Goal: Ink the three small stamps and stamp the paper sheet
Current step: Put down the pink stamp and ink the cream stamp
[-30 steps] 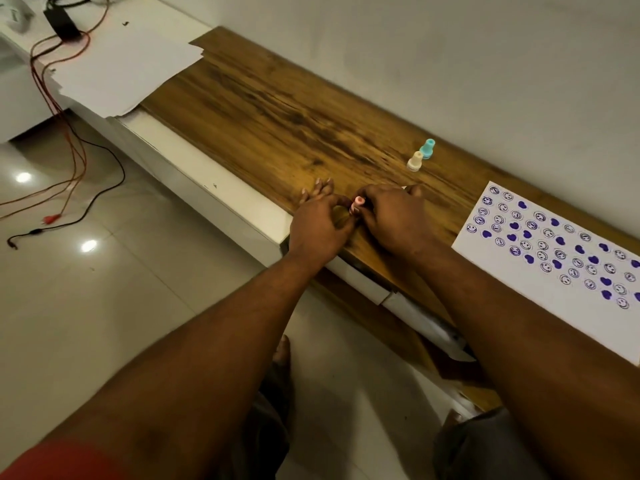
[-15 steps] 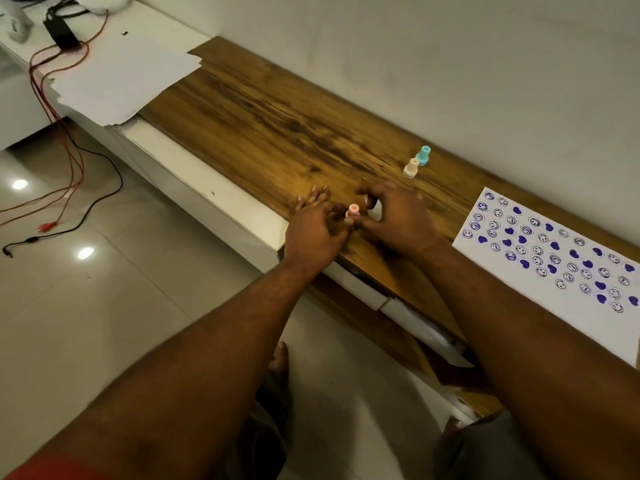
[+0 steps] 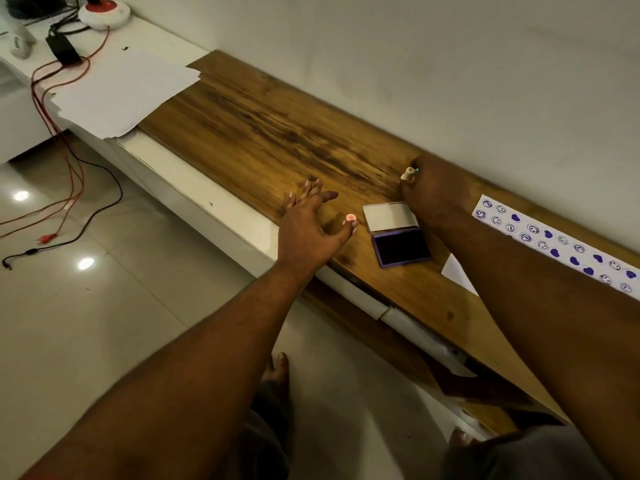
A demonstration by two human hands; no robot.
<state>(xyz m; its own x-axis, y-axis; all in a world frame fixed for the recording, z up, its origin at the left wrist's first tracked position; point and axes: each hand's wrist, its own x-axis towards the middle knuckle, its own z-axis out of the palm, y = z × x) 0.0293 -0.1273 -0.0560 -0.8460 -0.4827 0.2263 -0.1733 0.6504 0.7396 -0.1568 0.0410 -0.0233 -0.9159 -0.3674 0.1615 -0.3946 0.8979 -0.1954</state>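
We see the left hand (image 3: 309,227) flat over the wooden board (image 3: 263,133), fingers spread and gripping nothing, the pink stamp (image 3: 350,218) standing just beside its thumb; the ink pad (image 3: 401,247) lies open to the right — lid folded back, dark pad upward. The right hand (image 3: 437,188) reaches to the cream stamp (image 3: 408,174) near the wall, a sliver of teal beside it; whether its fingers grip, we cannot tell; the stamped paper sheet (image 3: 561,244) lies partly under that forearm.
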